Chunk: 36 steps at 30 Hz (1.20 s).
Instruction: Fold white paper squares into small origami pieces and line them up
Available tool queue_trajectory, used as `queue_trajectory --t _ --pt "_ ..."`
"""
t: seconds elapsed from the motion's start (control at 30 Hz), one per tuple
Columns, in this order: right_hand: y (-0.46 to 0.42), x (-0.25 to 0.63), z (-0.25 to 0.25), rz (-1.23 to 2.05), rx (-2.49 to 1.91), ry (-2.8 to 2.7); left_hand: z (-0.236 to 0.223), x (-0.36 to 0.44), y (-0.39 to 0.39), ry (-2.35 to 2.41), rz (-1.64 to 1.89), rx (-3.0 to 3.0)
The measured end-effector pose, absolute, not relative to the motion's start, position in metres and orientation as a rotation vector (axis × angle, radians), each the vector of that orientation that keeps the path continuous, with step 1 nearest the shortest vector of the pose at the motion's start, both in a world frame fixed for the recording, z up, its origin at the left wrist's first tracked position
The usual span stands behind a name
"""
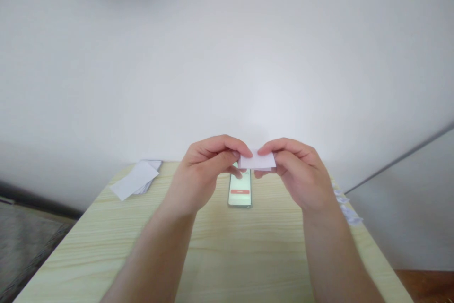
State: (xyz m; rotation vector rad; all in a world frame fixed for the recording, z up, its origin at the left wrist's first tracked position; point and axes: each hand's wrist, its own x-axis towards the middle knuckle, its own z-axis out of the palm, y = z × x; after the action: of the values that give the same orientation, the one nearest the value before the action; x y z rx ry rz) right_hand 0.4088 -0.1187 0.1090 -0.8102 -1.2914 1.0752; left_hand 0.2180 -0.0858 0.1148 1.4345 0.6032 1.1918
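A small piece of folded white paper [258, 160] is held up above the far part of the table. My left hand [209, 166] pinches its left end between thumb and fingers. Its right end is gripped the same way by my right hand [296, 166]. A second layer of the paper shows under its lower edge. Below and behind the hands lies a phone [240, 196] with a lit screen and a red bar; its top is hidden by the paper and fingers.
White paper sheets [136, 180] lie in a loose stack at the table's far left. Several folded white paper pieces [349, 213] sit along the right edge, partly behind my right forearm. The light wooden table [244, 255] meets a white wall [227, 57] at the back.
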Motion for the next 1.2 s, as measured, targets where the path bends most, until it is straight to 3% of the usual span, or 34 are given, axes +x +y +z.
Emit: queue_trajectory --t 0.6,0.93,1.2 --pt "-0.125 0.402 0.118 0.861 -0.931 -1.285 0.118 0.223 -0.09 0.639 1.272 1.457" --pt "-0.119 0.402 0.111 1.022 -0.838 -1.21 0.123 0.227 -0.101 0.89 1.416 1.701" --pt "-0.118 0.402 0.112 0.791 -0.974 -1.317 0.125 0.224 -0.102 1.03 1.384 1.863"
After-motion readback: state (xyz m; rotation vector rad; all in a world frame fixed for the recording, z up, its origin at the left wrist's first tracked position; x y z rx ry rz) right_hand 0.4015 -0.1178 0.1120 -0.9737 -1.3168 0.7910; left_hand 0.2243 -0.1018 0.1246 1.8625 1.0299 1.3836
